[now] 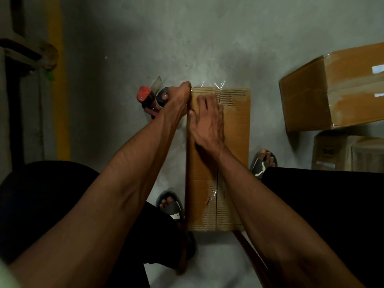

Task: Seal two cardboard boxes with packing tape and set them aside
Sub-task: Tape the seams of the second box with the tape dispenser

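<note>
Left hand (178, 98) curled round the tape dispenser (152, 98) at the far left corner of the cardboard box (234, 142). Right hand (207, 119) flat, fingers straight, pressing the box top. Second box (332, 90) well apart, far right.

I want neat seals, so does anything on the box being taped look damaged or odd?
Yes. The box under the right hand has its outer paper torn away beside the centre seam, baring corrugation at the far end and near end. Tape at the far edge looks wrinkled.
</note>
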A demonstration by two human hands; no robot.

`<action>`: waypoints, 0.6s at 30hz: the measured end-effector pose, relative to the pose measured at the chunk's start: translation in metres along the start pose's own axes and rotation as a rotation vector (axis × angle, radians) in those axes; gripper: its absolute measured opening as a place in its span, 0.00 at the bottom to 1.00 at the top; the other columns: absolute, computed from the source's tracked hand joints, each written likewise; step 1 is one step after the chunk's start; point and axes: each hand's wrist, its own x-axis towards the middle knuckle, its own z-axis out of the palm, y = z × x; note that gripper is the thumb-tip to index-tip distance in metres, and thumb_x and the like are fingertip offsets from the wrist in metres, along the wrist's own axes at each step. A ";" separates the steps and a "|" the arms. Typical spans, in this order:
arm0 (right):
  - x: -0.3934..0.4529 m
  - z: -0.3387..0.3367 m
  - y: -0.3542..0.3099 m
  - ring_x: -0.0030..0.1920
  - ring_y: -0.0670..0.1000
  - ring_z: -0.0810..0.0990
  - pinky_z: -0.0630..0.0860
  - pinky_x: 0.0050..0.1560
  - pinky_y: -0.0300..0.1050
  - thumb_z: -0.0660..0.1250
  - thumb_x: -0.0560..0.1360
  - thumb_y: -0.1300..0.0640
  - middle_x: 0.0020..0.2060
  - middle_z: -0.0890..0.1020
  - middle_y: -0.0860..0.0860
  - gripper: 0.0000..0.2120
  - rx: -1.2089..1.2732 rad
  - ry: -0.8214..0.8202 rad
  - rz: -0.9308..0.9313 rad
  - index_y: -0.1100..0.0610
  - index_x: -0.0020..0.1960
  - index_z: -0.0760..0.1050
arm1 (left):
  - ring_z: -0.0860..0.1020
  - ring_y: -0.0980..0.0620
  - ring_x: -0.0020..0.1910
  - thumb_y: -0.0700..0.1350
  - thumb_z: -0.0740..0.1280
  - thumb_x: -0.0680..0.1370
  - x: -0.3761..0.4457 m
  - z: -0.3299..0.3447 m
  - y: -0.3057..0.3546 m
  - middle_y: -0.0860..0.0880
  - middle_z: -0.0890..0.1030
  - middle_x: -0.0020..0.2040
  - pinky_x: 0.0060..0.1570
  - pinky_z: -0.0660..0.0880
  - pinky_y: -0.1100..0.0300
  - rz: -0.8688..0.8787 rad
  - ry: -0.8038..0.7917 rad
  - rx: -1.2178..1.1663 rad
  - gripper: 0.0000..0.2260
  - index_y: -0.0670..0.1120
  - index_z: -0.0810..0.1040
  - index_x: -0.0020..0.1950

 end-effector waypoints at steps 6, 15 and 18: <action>0.036 -0.011 0.015 0.82 0.58 0.51 0.49 0.80 0.57 0.52 0.85 0.46 0.80 0.61 0.54 0.27 -0.123 -0.072 0.000 0.56 0.81 0.59 | 0.81 0.46 0.44 0.44 0.67 0.78 0.018 0.003 -0.002 0.44 0.81 0.49 0.40 0.81 0.56 0.024 0.065 0.048 0.15 0.39 0.78 0.62; 0.086 -0.047 0.033 0.60 0.59 0.79 0.65 0.71 0.58 0.49 0.85 0.44 0.57 0.83 0.56 0.23 -0.242 -0.311 -0.097 0.54 0.62 0.78 | 0.74 0.51 0.35 0.57 0.54 0.85 -0.002 -0.011 -0.021 0.50 0.76 0.34 0.41 0.71 0.51 0.960 -0.210 0.637 0.23 0.45 0.74 0.38; 0.104 -0.067 0.060 0.65 0.62 0.76 0.67 0.67 0.60 0.43 0.83 0.35 0.65 0.79 0.60 0.33 -0.253 -0.469 0.050 0.54 0.68 0.76 | 0.78 0.46 0.38 0.60 0.49 0.85 0.003 -0.018 -0.011 0.47 0.79 0.37 0.43 0.75 0.49 0.988 -0.232 0.871 0.27 0.45 0.75 0.40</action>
